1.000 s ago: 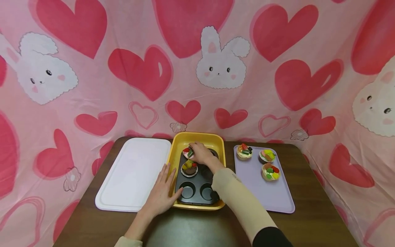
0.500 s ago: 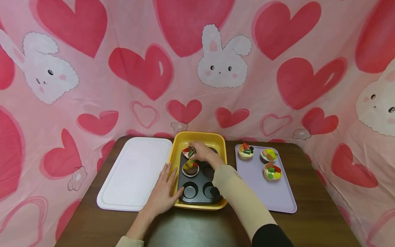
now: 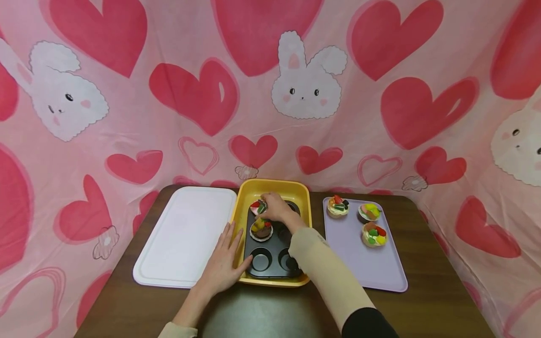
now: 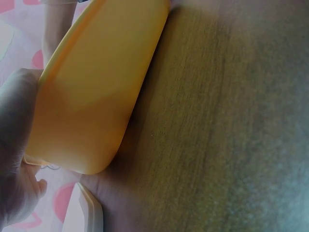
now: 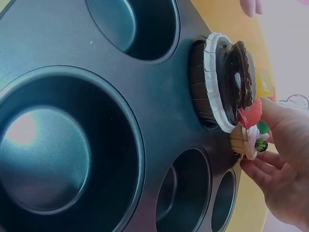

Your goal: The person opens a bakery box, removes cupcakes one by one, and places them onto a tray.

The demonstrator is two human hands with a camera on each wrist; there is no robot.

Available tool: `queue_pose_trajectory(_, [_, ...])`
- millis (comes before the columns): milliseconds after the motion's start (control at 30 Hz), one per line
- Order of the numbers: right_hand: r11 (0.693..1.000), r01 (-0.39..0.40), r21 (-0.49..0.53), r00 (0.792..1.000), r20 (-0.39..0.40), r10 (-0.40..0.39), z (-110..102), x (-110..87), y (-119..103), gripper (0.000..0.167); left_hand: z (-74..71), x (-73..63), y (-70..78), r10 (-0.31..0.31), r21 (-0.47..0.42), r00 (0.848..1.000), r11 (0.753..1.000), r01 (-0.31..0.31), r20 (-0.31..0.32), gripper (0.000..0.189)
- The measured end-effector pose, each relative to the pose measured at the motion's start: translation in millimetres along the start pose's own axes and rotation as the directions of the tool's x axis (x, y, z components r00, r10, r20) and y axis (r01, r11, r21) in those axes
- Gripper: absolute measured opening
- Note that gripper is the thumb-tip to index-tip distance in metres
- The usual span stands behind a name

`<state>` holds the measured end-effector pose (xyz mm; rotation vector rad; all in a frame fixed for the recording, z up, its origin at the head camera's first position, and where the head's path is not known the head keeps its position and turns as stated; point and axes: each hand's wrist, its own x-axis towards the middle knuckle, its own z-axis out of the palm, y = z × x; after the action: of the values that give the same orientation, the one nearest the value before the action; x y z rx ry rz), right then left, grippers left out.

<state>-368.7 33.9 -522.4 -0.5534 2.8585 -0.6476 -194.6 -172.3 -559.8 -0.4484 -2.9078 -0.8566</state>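
Observation:
A dark muffin tin lies in a yellow tray. My right hand reaches over its far-left cup, thumb and fingers round a toy cupcake with red and green fruit toppings. In the right wrist view, fingertips touch that cupcake's tan base low down; part of it is hidden. One cup nearer sits a chocolate cupcake in a white-edged dark case, topped with yellow and red pieces. My left hand rests on the yellow tray's near-left corner, fingers spread along the left rim and thumb over the front.
A white tray stands at the left, close to the yellow one. On the right, a lilac tray bears three toy cupcakes near its back. A pink heart-patterned cloth hangs behind the wooden table.
The head view has shifted slightly. My right hand stays at the same cup, its thumb now showing more clearly in front of the fruit-topped cupcake. My left hand keeps its place.

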Motion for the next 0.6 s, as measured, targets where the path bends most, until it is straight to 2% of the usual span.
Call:
queue_pose_trajectory(167, [0.997, -0.047, 0.066, 0.999, -0.021, 0.048, 17, 17.6, 19, 0.084, -0.2, 0.4, 0.1, 0.001, -0.005, 1.0, 1.0, -0.001, -0.002, 0.084])
queue_pose_trajectory(267, [0.995, -0.058, 0.085, 0.998, -0.032, 0.061, 25, 24.5, 27, 0.078, -0.3, 0.3, 0.3, 0.007, -0.002, 1.0, 1.0, -0.007, -0.009, 0.083])
queue_pose_trajectory(600, [0.995, -0.085, 0.047, 0.994, -0.063, 0.087, 38, 32.3, 37, 0.07, 0.2, 0.1, -0.8, -0.006, -0.003, 1.0, 1.0, 0.006, 0.008, 0.085])
